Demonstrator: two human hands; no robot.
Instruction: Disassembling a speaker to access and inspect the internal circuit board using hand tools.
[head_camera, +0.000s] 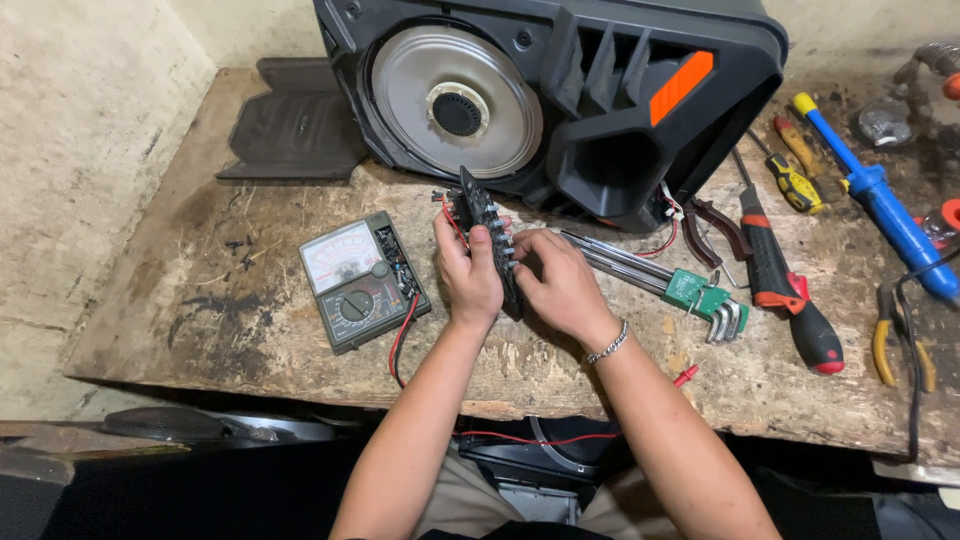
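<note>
- One view only, from a camera worn on the person's head, so nothing is shared with a second view.
- It looks steeply down and forward over both forearms, which enter from the bottom edge.
- The left hand (468, 272) and right hand (560, 285) meet close to the frame's middle, near the lens.
- Beyond the hands the view reaches the black speaker cabinet (560, 90); to either side of them it takes in the worn wooden bench (200, 300).
- Below the hands, the bench's near edge and the person's lap show.
</note>
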